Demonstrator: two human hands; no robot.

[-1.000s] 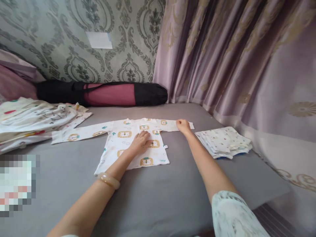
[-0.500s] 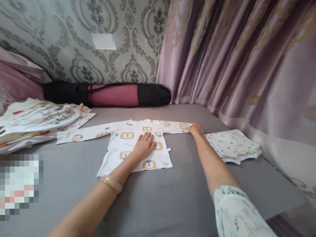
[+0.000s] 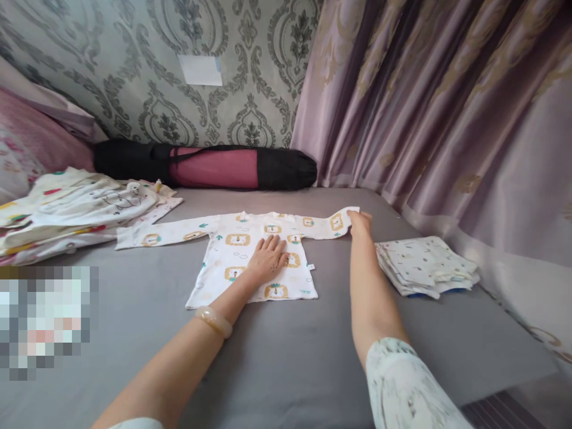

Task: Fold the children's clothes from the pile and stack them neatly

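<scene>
A small white long-sleeved shirt [image 3: 223, 256] printed with yellow lion faces lies spread out, neck edge away from me. Flat on its chest rests my left hand [image 3: 269, 258], fingers stretched out, a pale bangle [image 3: 214, 322] on that wrist. My right hand [image 3: 361, 223] grips the cuff of the right-hand sleeve [image 3: 335, 223], which is raised and bent upward at its end. The other sleeve [image 3: 161, 233] lies straight out to the left, its cuff near a heap of clothes.
A pile of loose printed clothes [image 3: 89, 208] is at the left. Folded clothes [image 3: 424, 262] lie stacked at the right on the grey sheet [image 3: 286, 357]. A black and pink long bag [image 3: 214, 168] lies along the wall, beside a purple curtain [image 3: 402, 107].
My right hand has lifted the sleeve's cuff and drawn it slightly up, bending the sleeve end. The left hand stays on the shirt's chest. The view has shifted slightly.
</scene>
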